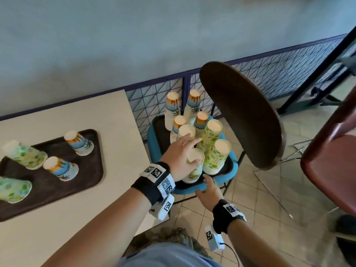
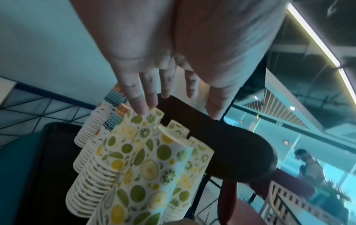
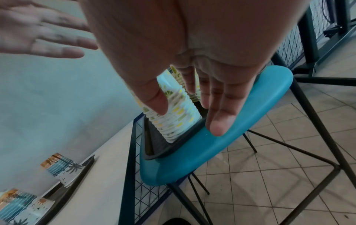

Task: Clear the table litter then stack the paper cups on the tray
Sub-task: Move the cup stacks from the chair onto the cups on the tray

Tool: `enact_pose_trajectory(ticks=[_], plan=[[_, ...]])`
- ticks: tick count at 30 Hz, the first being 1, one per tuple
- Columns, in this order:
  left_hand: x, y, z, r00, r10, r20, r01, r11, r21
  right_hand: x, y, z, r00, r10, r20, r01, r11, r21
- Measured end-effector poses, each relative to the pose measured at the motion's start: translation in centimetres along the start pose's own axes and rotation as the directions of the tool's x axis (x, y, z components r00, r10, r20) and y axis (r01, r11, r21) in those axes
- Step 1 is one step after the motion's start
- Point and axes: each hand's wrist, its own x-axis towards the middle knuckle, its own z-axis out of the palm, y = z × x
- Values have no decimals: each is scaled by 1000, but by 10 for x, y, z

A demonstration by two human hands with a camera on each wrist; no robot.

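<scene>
i see my left hand spread flat over the tall cup stacks on the blue chair, fingers straight, thumb resting on top of the nearest lemon-print stack (gripping nothing, as far as the left wrist view shows). my right hand hangs just beside the chair's front edge, below that stack, fingers loose and apart, holding nothing. left of the chair stands the table, carrying a dark tray with five upside-down paper cups, standing apart from one another.
</scene>
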Motion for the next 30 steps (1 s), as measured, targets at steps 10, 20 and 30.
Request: enact_pose_trajectory(ticks=[10,20,30], plan=[[45,-1,29,988,-40,149,7,977,214,18,0,-4,1000,1,-11,-1,1000,19],[34,-20,23,988,-82,132,66,990,122,35,-12,8,992,-92,-90,90,996,-18],[17,-40,10,990,-113,83,113,994,0,60,-30,29,990,-81,-114,78,997,-29]])
